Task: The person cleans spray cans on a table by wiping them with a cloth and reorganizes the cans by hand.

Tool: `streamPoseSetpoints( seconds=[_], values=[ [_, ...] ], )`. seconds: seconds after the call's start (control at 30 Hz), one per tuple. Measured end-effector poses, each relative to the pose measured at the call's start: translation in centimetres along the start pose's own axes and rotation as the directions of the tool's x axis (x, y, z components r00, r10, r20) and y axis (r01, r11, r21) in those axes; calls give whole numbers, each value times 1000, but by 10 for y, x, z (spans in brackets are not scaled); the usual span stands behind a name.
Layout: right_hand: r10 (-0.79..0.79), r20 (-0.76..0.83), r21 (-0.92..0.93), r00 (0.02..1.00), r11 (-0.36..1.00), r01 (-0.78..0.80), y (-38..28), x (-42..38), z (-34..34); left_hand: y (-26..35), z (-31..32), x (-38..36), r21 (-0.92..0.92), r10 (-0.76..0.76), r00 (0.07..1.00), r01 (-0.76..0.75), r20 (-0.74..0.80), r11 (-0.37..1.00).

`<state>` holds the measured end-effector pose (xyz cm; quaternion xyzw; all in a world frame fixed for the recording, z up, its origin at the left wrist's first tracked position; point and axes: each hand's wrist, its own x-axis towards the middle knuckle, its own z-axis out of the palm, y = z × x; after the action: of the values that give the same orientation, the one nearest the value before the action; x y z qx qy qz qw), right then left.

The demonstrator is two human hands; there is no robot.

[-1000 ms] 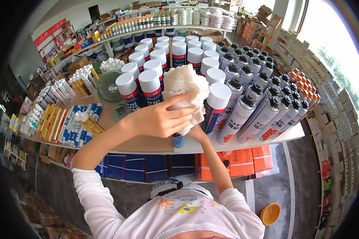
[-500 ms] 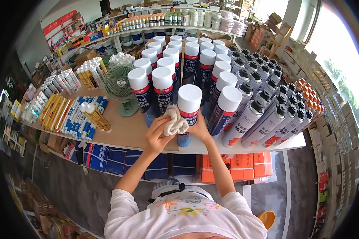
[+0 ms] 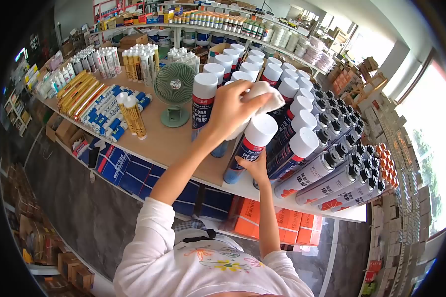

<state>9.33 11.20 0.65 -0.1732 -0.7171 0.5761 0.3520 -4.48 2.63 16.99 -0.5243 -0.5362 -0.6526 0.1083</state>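
Observation:
A foam sealant can (image 3: 246, 154) with a white cap and dark blue label stands at the table's front edge, tilted in the view. My right hand (image 3: 256, 167) is wrapped round its lower body from the right. Just above and behind the white cap, my left hand (image 3: 233, 110) is closed on a crumpled pale cloth (image 3: 266, 95). Whether the cloth touches the can is hidden. Rows of similar white-capped cans (image 3: 303, 143) stand behind and to the right. One more white-capped can (image 3: 203, 99) is left of my left forearm.
A green fan (image 3: 174, 86) stands on the wooden table (image 3: 171, 148). Sealant tubes (image 3: 132, 115) and foil packs lie at left. Black-capped grey cans (image 3: 319, 175) fill the right end. Blue boxes (image 3: 134, 173) and orange boxes (image 3: 267, 220) sit below the tabletop.
My left hand has lifted the cloth from beside the can to above and behind its cap. My right hand still grips the can. The whole view has turned and tilted.

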Motion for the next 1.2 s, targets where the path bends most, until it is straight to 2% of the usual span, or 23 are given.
streamPoseSetpoints(
  seconds=[0.03, 0.1, 0.17, 0.2, 0.23, 0.3, 0.33, 0.43, 0.47, 0.57, 0.63, 0.7, 0.73, 0.77, 0.8, 0.83, 0.9, 0.93, 0.97, 1.03, 1.07, 1.1, 1.2],
  values=[
    [3, 13, -7, 1000, 1000, -3, 1, 1, -1, 21, -3, 16, 20, -27, 988, 24, 155, 1000],
    [-9, -10, -32, 1000, 999, 9, 2, 2, -2, 7, 5, 38, 179, -50, 895, -33, 443, 983],
    [14, -20, -29, 1000, 999, -14, 3, -2, -2, -1, 11, 52, 162, -11, 787, -114, 617, 980],
    [26, -45, -24, 999, 999, -27, 1, -2, -2, -1, 11, 60, 240, -74, 719, -133, 691, 962],
    [16, -51, -24, 999, 1000, -18, 0, -4, -4, -2, 12, 61, 237, -64, 718, -143, 693, 961],
    [50, -44, -1, 998, 999, -51, -3, -11, -9, -9, 14, 56, 99, -84, 687, 17, 721, 995],
    [70, -45, -8, 997, 998, -70, -4, -13, -12, -11, 15, 52, 133, -132, 666, 49, 734, 990],
    [49, -60, -2, 997, 999, -50, -5, -14, -12, -13, 12, 33, 169, -148, 701, 40, 698, 985],
    [78, -44, 32, 996, 997, -76, -2, -14, -13, -8, 8, 25, 125, -187, 722, 139, 666, 982],
    [-10, -19, -5, 1000, 1000, 10, -3, -14, -8, -12, -2, 10, 155, -146, 797, 66, 586, 986],
    [8, 84, -36, 996, 999, -5, -1, -11, -4, -3, -13, 16, 166, -136, 764, 39, 631, 985],
    [42, 129, -25, 991, 999, -39, -3, -11, 3, 6, -13, 29, 270, -184, 692, -16, 698, 963],
    [-64, 119, -101, 991, 992, 76, -7, -10, 7, 7, -10, 33, 196, -97, 653, -81, 751, 977],
    [-65, 113, -102, 991, 992, 77, -11, -11, 7, 8, -7, 35, 119, -12, 609, -137, 793, 983],
    [-43, 117, -102, 992, 993, 55, -16, -11, 8, 9, -3, 38, 86, 7, 560, -138, 828, 987],
    [-21, 123, -102, 992, 994, 34, -19, -11, 8, 6, 1, 40, 86, 7, 559, -139, 829, 986],
    [-37, 107, -113, 994, 992, 50, -10, -11, 5, -2, 8, 41, 42, -21, 502, -31, 865, 999],
    [-25, 88, -96, 996, 995, 34, -5, -12, 2, -4, 9, 43, 155, -145, 451, 16, 881, 988],
    [-14, 67, -78, 998, 997, 20, -1, -12, 0, -6, 9, 42, 152, -142, 446, 13, 884, 988],
    [-26, 56, -68, 998, 997, 29, 3, -13, -3, -8, 8, 41, 304, -298, 548, 81, 782, 949],
    [-34, 52, -60, 998, 997, 37, 5, -11, -3, -9, 5, 38, 226, -228, 591, 79, 774, 971],
    [-39, 44, -57, 998, 997, 41, 1, -9, -1, -3, 5, 40, 225, -223, 587, 71, 778, 972],
    [-43, 86, -109, 995, 993, 52, -9, -11, 6, 20, 1, 43, 44, 17, 581, -89, 814, 995]
  ],
)
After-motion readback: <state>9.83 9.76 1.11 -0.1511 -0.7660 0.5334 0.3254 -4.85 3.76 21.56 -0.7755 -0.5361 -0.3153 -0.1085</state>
